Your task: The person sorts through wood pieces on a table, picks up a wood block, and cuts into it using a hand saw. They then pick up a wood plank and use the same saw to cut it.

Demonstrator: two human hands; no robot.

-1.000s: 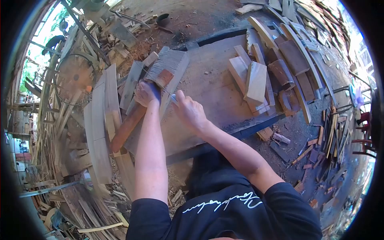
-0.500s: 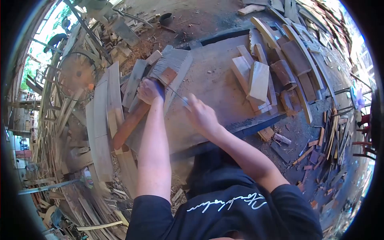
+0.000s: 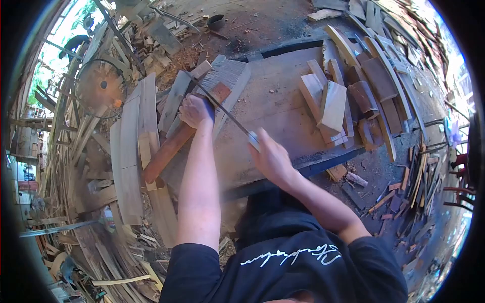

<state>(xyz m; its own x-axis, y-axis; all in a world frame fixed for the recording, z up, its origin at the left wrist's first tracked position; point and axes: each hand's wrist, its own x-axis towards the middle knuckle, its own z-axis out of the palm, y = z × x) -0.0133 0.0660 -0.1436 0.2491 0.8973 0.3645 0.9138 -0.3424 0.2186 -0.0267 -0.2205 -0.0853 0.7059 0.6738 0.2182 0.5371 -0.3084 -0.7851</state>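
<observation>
My left hand [image 3: 196, 111] is closed over a reddish-brown wooden board [image 3: 172, 153], pressing it against a stack of grey boards. The board runs diagonally, and its short end piece [image 3: 221, 92] shows past my fingers. In my right hand [image 3: 273, 158] is the pale handle of a handsaw [image 3: 230, 117], its thin dark blade seen nearly edge-on. The blade lies across the board just beside my left hand, and its tip reaches past the far side. How deep it sits in the wood I cannot tell. Under the board is a grey, rough-faced plank [image 3: 227, 74].
A dusty worktable [image 3: 268, 111] stretches before me, with several wood blocks [image 3: 334, 107] piled on its right side. Long pale boards [image 3: 129, 161] lean at the left. A round wire-guarded fan [image 3: 101, 88] stands beyond them. Scrap wood [image 3: 404, 194] covers the ground at the right.
My right hand has drawn back toward me and to the right with the saw, and more of the blade shows. My left hand keeps its hold on the board; the view has shifted slightly.
</observation>
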